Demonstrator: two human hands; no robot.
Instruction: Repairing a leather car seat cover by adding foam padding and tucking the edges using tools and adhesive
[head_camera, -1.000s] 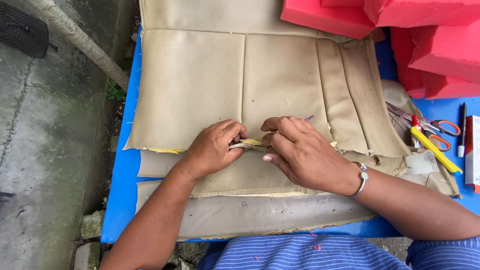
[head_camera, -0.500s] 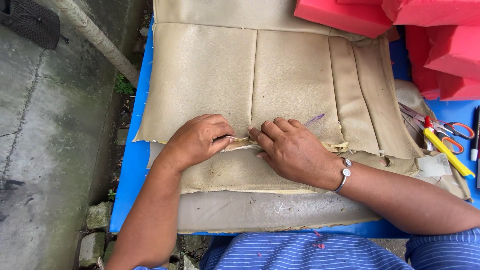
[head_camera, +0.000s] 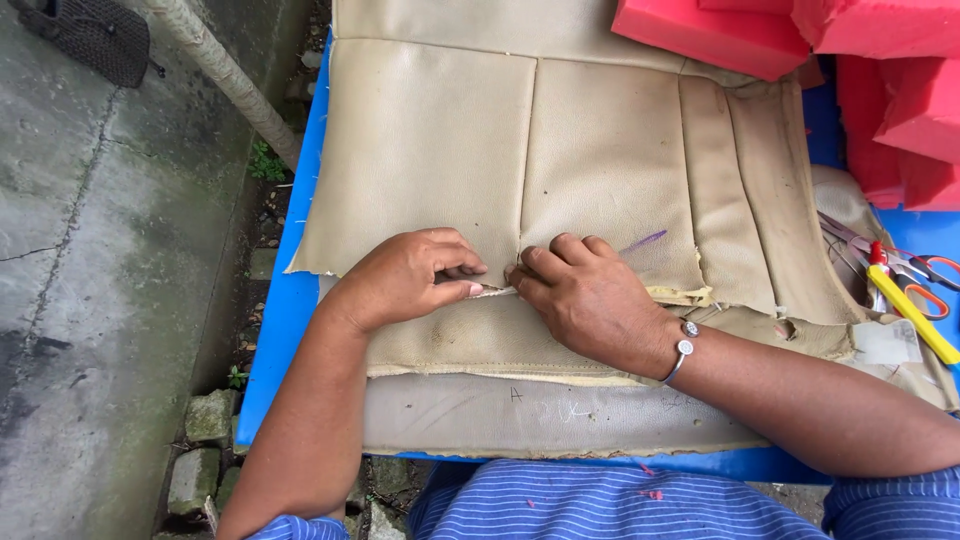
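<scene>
Nearest is the blue striped shirt of the person, ribbed with thin pale lines, at the bottom edge. Just beyond it a smooth grey-beige panel lies flat, with faint pen marks on it, and over its far edge sits a tan leatherette seat cover, grainy and slightly creased, divided by stitched seams into broad rectangular panels and narrower strips at the right.

Both hands meet at the cover's ragged near hem, around the middle of the table. The left hand has its fingers curled together, thumb and forefinger pinched on the thin frayed edge of the cover. The right hand lies knuckles up just right of it, fingertips pressed down on the same edge and nearly touching the left; a thin metal bangle circles its wrist. A short purple mark shows on the cover just beyond the right hand.

Everything rests on a bright blue table. At the right, near the cover's torn corner, lie a yellow-handled tool and orange-handled scissors. Farther right and back, blocks of red foam are stacked, blunt-edged and matte. Left of the table is wet, mottled concrete and a slanted rough pole.
</scene>
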